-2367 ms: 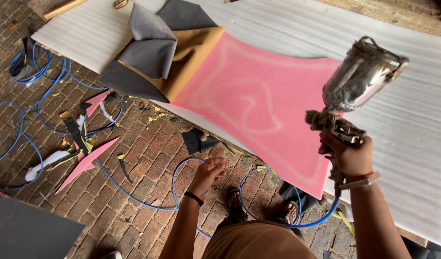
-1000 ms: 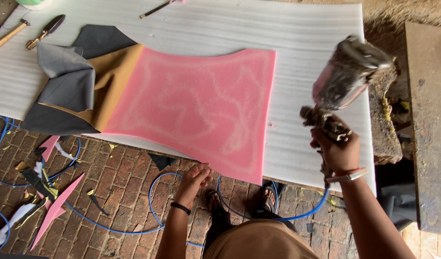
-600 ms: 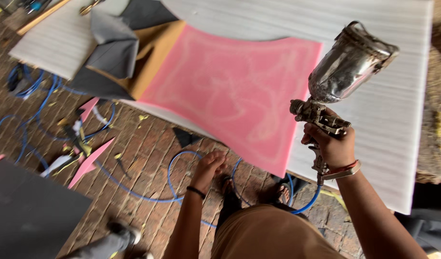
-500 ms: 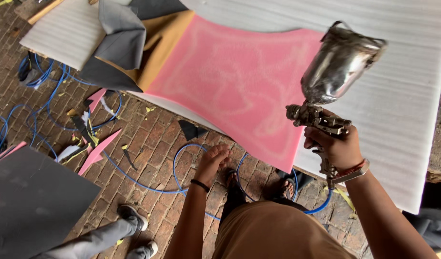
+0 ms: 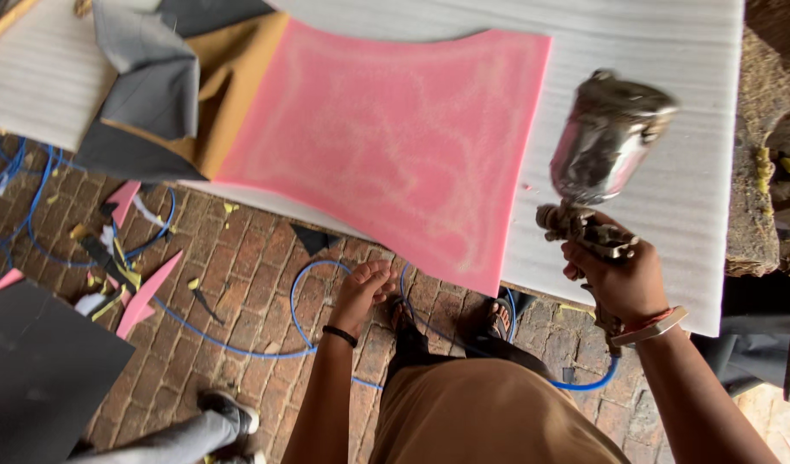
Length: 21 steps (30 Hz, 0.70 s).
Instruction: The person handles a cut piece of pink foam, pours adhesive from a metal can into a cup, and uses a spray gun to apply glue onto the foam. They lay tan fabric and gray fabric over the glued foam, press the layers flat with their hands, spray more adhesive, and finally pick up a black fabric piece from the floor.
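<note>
Right hand [image 5: 623,279] is clamped around the grip of a metal spray gun [image 5: 597,167], fingers wrapped shut on the handle; the polished cup stands above the fist, tilted toward one o'clock. Left hand [image 5: 365,292] hangs free below the table edge, fingers loosely curled, gripping nothing, with a dark band at the wrist.

Nearest the body, at six o'clock, lies a brick floor [image 5: 240,283] carrying a blue hose [image 5: 240,351] in loops, pink and dark offcuts, and a grey board [image 5: 38,369] at eight o'clock. Another person's shoe [image 5: 232,412] shows at seven o'clock.

Next out, the pink foam sheet [image 5: 386,146] lies flat on a white ribbed table covering [image 5: 670,51]. Its near corner overhangs the table edge, just above the left hand. Pale streaks mark its surface.

Key relation: the sheet lies at about ten o'clock from the gun, its long axis running from nine to three across the view. The right hand is level with the sheet's right edge and over the table; the left hand is nearer the overhanging corner but below it.

Farthest, at eleven o'clock, folded grey and tan material [image 5: 167,94] touches the sheet's left edge.
</note>
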### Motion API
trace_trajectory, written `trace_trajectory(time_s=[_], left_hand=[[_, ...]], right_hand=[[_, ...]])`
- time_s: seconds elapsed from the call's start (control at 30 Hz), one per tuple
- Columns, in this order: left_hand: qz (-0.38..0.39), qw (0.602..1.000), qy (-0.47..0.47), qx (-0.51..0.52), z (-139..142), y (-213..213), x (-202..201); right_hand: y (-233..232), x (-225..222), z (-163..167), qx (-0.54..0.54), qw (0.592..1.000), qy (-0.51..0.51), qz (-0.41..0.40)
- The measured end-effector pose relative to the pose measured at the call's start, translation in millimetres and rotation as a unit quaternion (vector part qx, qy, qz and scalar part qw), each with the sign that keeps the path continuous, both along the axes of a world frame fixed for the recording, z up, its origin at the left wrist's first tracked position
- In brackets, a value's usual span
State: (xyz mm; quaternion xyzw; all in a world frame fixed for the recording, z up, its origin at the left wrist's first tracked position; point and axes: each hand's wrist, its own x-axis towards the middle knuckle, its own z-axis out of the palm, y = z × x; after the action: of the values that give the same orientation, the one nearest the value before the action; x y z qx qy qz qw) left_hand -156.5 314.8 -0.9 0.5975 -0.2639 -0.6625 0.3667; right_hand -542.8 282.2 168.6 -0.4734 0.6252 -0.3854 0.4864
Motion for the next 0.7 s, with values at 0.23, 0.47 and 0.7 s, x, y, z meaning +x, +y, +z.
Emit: trace_trajectory(time_s=[0.23, 0.47, 0.7], left_hand=[[-0.088, 0.996, -0.005, -0.02, 12.4, -31.8, -48.5], [-0.196, 0.98, -0.041, -0.003, 28.4, -44.7, -147.3], [-0.261, 0.957, -0.12, 0.042, 34.5, -45.3, -226.1]], right_hand=[[13.3, -63.1, 13.4, -0.112, 0.985, 0.0, -0.133], [49.1, -276.1, -73.5, -0.179, 0.819, 0.481, -0.258], [-2.2, -433.8, -191.6, -0.129, 0.85, 0.365, -0.356]])
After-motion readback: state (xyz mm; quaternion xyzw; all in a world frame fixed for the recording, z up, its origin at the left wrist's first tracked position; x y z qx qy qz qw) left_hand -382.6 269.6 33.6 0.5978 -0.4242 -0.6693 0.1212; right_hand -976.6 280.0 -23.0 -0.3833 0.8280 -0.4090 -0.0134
